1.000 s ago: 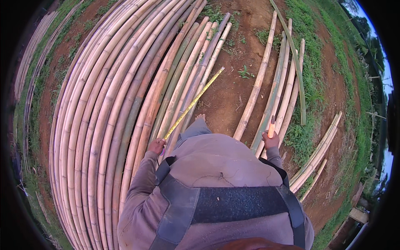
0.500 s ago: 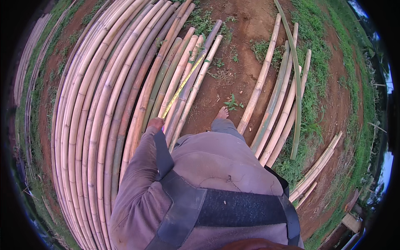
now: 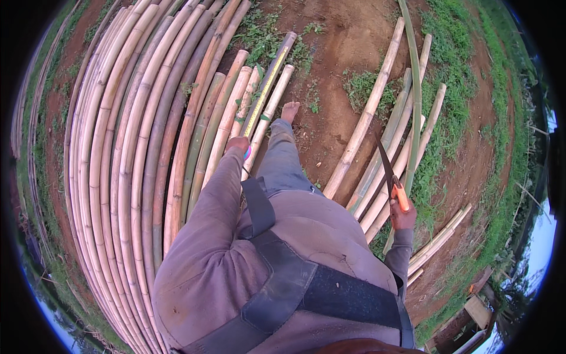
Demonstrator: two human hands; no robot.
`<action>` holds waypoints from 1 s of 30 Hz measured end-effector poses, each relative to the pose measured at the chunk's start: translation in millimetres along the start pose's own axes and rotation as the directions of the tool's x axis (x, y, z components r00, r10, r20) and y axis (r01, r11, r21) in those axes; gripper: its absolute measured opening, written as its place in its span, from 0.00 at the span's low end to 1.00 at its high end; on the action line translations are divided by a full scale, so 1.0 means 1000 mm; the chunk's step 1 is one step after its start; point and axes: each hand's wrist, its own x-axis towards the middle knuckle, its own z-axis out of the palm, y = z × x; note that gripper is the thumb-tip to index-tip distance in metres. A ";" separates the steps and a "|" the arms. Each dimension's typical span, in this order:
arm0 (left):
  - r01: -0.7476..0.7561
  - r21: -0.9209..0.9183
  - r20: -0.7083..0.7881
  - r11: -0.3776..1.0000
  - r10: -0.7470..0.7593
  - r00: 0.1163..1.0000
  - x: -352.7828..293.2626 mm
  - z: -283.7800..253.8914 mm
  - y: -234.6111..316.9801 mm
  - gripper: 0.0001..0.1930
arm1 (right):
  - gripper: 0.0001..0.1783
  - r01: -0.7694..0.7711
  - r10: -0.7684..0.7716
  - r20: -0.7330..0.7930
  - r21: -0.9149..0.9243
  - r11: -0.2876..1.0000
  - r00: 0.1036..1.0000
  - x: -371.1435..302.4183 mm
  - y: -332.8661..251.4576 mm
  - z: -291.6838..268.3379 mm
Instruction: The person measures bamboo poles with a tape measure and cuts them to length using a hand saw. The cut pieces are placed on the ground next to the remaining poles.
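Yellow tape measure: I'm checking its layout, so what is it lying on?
The tape measure lies stretched along a bamboo pole in the stack, running from the left hand. Its case is hidden in that hand.

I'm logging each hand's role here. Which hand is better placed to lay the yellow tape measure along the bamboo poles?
Left. The left hand already holds the tape measure, stretched out over the bamboo poles. The right hand grips an orange-handled knife off to the other side.
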 end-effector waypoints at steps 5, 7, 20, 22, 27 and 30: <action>0.186 -0.201 0.051 0.962 -0.179 0.982 0.184 -0.034 0.100 0.24 | 0.16 -0.083 0.074 -0.058 -0.177 0.981 0.996 0.077 -0.047 0.055; 0.233 -0.194 0.064 0.953 -0.225 0.972 0.251 -0.025 0.108 0.24 | 0.17 -0.129 0.118 -0.051 -0.351 0.927 0.992 0.110 -0.048 0.071; 0.415 -0.329 0.228 0.848 -0.355 0.907 0.354 -0.064 0.188 0.24 | 0.19 -0.219 0.334 0.143 -0.512 0.831 0.932 0.240 -0.175 0.122; 0.418 -0.355 0.230 0.836 -0.355 0.906 0.356 -0.063 0.183 0.25 | 0.18 -0.278 0.354 0.135 -0.394 0.876 0.926 0.252 -0.194 0.133; 0.488 -0.450 0.290 0.749 -0.394 0.872 0.345 -0.072 0.183 0.26 | 0.19 -0.180 0.274 0.166 -0.433 0.884 0.947 0.269 -0.192 0.138; 0.471 -0.418 0.294 0.777 -0.375 0.879 0.346 -0.071 0.178 0.28 | 0.20 -0.209 0.307 0.174 -0.427 0.880 0.936 0.272 -0.183 0.138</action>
